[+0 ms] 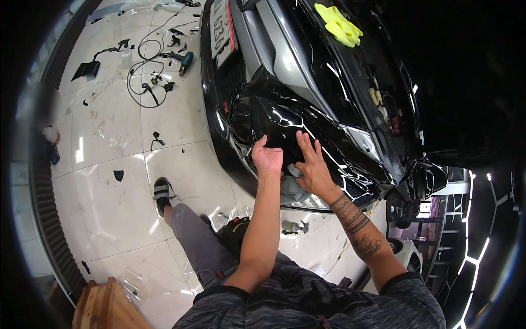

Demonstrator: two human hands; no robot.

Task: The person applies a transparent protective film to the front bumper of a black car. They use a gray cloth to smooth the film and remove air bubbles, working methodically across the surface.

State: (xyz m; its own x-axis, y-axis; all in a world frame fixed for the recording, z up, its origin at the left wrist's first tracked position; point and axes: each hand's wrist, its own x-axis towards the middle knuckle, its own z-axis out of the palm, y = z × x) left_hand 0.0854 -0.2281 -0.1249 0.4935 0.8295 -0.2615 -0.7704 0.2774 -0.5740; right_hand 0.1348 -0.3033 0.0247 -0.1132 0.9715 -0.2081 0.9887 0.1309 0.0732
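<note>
Both my hands are at the front corner of a car's glossy black bumper (274, 118). My left hand (267, 158) has its thumb up and its fingers bent toward the right. Their tips are hidden against the dark surface. Just to its right, my right hand (313, 172) shows its back, with some fingers stretched out over the bumper. Its thumb and forefinger come together by a small grey piece (295, 170); I cannot make out what they pinch. Below the hands hangs grey, crumpled material (293, 189). The headlight (361, 141) is right of my hands.
A yellow cloth (341, 26) lies on the car's front. On the tiled floor are a green heat gun (186, 63) with a looping cord, black scraps (119, 175) and a spray bottle (295, 226). A wooden piece (107, 307) stands at lower left.
</note>
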